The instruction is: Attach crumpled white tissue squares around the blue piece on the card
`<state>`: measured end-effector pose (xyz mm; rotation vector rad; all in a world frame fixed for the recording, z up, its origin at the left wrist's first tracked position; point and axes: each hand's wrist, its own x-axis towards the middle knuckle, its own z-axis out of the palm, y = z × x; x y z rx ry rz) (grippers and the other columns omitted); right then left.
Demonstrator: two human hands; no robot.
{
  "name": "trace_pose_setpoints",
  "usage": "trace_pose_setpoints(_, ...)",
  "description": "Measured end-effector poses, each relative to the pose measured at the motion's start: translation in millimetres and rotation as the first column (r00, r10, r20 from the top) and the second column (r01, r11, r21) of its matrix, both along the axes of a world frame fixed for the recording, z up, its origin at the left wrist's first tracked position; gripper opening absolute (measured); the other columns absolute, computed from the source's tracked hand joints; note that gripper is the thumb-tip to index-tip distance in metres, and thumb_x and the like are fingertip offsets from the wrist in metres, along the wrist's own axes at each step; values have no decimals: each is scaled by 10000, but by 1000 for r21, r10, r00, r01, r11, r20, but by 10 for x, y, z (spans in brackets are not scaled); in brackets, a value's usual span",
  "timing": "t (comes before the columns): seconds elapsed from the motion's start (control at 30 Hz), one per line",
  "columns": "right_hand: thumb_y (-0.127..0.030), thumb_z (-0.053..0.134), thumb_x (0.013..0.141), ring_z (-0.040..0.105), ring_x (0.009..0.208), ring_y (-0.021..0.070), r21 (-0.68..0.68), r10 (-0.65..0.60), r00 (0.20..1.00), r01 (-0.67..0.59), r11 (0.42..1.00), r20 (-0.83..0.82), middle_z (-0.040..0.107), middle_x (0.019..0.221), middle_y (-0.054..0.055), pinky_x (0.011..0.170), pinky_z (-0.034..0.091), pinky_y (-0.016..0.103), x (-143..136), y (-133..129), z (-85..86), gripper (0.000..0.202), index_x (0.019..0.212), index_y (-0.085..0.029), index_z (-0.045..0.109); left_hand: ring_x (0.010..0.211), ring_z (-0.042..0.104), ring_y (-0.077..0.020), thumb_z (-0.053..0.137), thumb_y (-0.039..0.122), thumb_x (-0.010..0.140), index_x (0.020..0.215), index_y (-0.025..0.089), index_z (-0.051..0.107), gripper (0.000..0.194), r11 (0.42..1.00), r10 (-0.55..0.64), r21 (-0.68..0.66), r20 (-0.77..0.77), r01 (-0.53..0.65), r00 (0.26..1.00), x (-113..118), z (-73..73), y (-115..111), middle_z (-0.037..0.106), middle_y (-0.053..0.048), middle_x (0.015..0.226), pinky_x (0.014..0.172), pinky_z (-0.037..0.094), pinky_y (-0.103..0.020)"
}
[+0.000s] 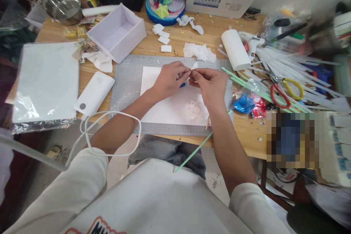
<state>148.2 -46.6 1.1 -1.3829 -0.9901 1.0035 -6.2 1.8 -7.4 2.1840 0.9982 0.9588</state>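
Note:
My left hand (170, 79) and my right hand (211, 85) meet over the middle of the mat, fingertips pinched together. Between the fingertips pokes up a small white piece (194, 66), perhaps paper; its exact kind is too small to tell. Below the left fingers shows a bit of something blue (182, 85), mostly hidden. Under both hands lies a white sheet (161, 111) on a grey cutting mat (123, 80). A pale crumbly patch (195, 110) rests on the sheet near my right wrist.
Left are a white power bank (94, 93) with a looping cable and an open white box (117, 36). Paper pieces (166, 48) and torn tissue (199, 51) lie beyond the mat. Right are a white roll (236, 49), scissors (276, 84), green sticks (246, 83) and a glue gun (253, 45).

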Motion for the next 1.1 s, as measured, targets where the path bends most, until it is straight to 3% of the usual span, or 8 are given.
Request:
trace_pose_setpoints(0.63,-242,753,777,720,631,148,7,-8,1000,8,1000,-22,738,685,-2,639,661,318,-7,8,-6,56,806,-198,773,784,650,-136,582,181,929,859,180,759,190,999,7,40,5,-7,1000,9,-20,8,724,-34,848,729,491,-262)
trace_pose_setpoints(1.1,-260,740,788,722,626,145,26,-10,997,9,1000,72,730,669,-10,654,661,317,4,2,-27,76,812,-199,779,775,653,-132,589,210,941,855,183,758,191,999,-7,33,23,6,1000,-1,-45,18,720,-32,849,719,490,-262)
